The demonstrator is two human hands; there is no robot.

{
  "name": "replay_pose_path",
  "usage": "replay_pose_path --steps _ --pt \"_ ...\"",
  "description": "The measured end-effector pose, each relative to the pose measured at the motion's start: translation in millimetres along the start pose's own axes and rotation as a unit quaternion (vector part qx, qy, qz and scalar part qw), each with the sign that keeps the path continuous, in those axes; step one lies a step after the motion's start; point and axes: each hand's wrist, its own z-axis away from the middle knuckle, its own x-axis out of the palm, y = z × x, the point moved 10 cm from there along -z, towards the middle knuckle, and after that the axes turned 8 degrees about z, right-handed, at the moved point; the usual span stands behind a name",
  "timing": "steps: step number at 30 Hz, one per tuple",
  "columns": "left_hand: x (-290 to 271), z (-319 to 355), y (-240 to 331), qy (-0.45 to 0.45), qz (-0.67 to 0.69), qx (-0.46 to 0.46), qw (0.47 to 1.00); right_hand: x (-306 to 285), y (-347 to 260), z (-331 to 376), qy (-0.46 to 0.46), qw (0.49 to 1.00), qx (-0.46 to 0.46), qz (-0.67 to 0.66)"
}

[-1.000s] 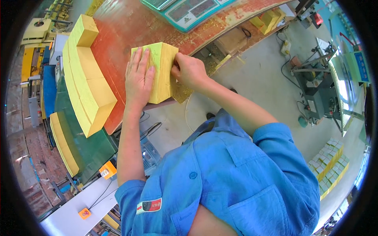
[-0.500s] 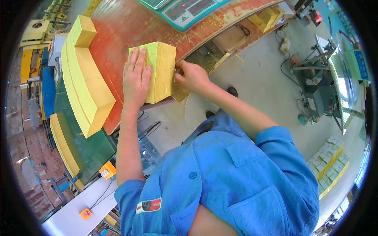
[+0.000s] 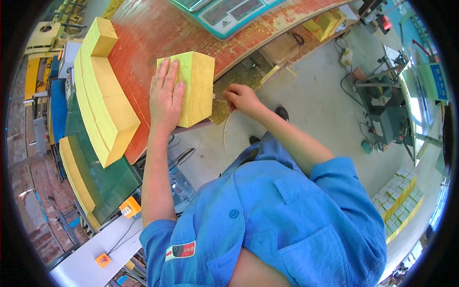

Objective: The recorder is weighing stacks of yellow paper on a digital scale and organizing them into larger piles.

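Note:
A thick stack of yellow paper (image 3: 201, 88) rests near the edge of the red table, its layered side toward my right hand. My left hand (image 3: 166, 98) lies on its top, fingers stretched out together and thumb a little apart. Just off the stack's right side, my right hand (image 3: 243, 99) hangs with fingers curled in. Whether anything small is pinched there is hidden. A tiny pale scrap (image 3: 213, 96) shows at the stack's side. Left of it, a long row of similar yellow paper stacks (image 3: 103, 91) runs along the table.
A teal-rimmed scale (image 3: 224, 28) sits at the table's (image 3: 138, 48) far side. Below the edge, a shelf holds a brown box (image 3: 279, 48) and yellow blocks (image 3: 327, 24). A green surface (image 3: 112, 186) lies at left. Bundled stacks (image 3: 397, 201) stand on the floor at right.
My right hand has drawn away from the stack's side, a little to the right and down. My left hand has stayed on top of the stack.

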Motion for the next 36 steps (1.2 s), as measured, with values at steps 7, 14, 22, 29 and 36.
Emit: replay_pose_path --steps 7,14,22,29,36 --pt "0.2 -1.6 5.1 0.002 -0.001 0.014 1.000 -11.5 -70.0 8.5 0.137 0.982 -0.127 0.014" --pt "-1.8 3.6 3.2 0.013 0.005 0.018 1.000 6.5 -85.3 31.0 0.085 0.972 -0.194 0.103" --pt "-2.5 0.2 4.9 0.020 -0.008 0.026 0.999 17.5 -112.8 59.6 0.063 0.975 -0.208 0.049" --pt "-1.0 1.2 3.6 0.020 0.007 0.026 0.999 23.3 -108.7 55.0 0.073 0.974 -0.206 0.063" --pt "-1.6 -0.1 -0.3 0.019 0.005 0.017 1.000 4.6 2.6 70.1 0.011 0.937 -0.067 0.344"
